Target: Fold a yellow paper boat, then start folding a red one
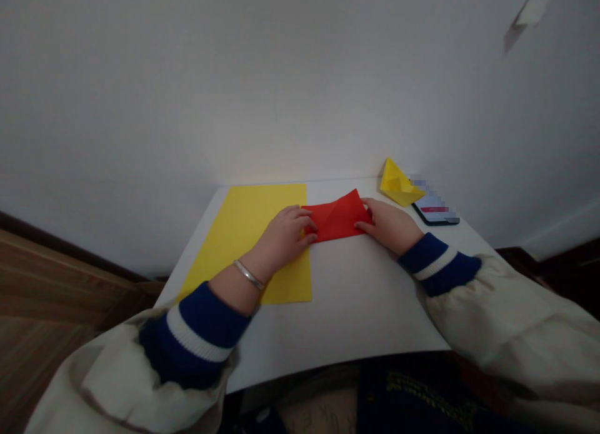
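A folded piece of red paper point(336, 219) lies low over the white tabletop, its upper right corner lifted into a point. My left hand point(291, 232) rests at its left end, fingers curled over the edge and closed on it. At the right end my right hand point(387, 222) pinches the paper, thumb on the near side and fingers partly hidden behind. Under my left hand and forearm spreads a flat sheet of yellow paper point(253, 212). Beyond my right hand stands a folded yellow paper boat point(398, 185).
The boat leans by a phone point(434, 209) with a partly blurred screen at the back right of the white table point(356, 309). A pale wall point(300, 96) rises behind the table. Wooden furniture point(51, 309) stands at the left.
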{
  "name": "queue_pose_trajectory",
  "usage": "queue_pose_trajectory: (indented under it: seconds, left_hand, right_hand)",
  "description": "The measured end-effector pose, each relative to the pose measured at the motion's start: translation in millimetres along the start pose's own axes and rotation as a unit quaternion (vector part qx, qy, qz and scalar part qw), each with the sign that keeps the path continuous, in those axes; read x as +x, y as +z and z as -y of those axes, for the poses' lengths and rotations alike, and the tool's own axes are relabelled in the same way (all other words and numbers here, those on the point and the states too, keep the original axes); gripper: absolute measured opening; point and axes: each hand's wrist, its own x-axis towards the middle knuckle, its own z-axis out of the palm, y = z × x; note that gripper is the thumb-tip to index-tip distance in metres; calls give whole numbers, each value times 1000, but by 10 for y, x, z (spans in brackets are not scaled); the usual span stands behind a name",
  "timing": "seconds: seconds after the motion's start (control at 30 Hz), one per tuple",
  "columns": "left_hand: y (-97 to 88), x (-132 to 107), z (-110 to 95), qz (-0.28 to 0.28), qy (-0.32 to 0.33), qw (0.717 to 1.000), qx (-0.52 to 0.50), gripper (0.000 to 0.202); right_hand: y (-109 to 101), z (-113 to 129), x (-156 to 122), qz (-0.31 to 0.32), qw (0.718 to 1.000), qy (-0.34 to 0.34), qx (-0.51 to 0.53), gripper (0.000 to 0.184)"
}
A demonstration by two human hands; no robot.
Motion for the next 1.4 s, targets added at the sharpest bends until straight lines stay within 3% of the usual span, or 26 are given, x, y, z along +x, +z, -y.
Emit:
queue_pose_trajectory:
  seconds: [0.07, 0.13, 0.23, 0.3, 0.5, 0.73, 0.9, 1.13, 1.27, 1.4]
  left_hand:
    - [15, 8, -6, 18, -2, 1000, -24, 11]
    - [13, 23, -36, 38, -17, 999, -21, 12]
    - [1, 49, -87, 49, -29, 998, 20, 15]
    - [0, 60, -105, 46, -32, 998, 37, 19]
    - [-29, 60, -133, 69, 80, 994, 26, 28]
    - [-78, 81, -207, 71, 57, 996, -2, 30]
    - [-114, 103, -229, 54, 99, 994, 7, 28]
    - [-190, 80, -322, -51, 89, 991, 88, 19]
    - [-212, 59, -354, -93, 104, 984, 107, 20]
    - [-199, 65, -331, -127, 111, 978, 120, 20]
  right_hand:
    - [-43, 34, 6, -69, 996, -49, 7, 55]
    - [-87, 86, 14, -111, 986, -129, 5, 42]
    - [-114, 165, 20, -54, 957, -283, 26, 19]
    - [-103, 202, 15, -9, 946, -321, 43, 20]
    - [-86, 236, 0, 25, 956, -290, 38, 21]
    - [-170, 346, 17, 26, 957, -280, -67, 16]
    - [-180, 399, 18, -1, 958, -266, -105, 16]
    - [-181, 439, -12, -95, 977, -189, 22, 12]
    - [-203, 466, -32, -112, 967, -195, 123, 5]
    - [-201, 468, -38, -118, 960, -203, 153, 5]
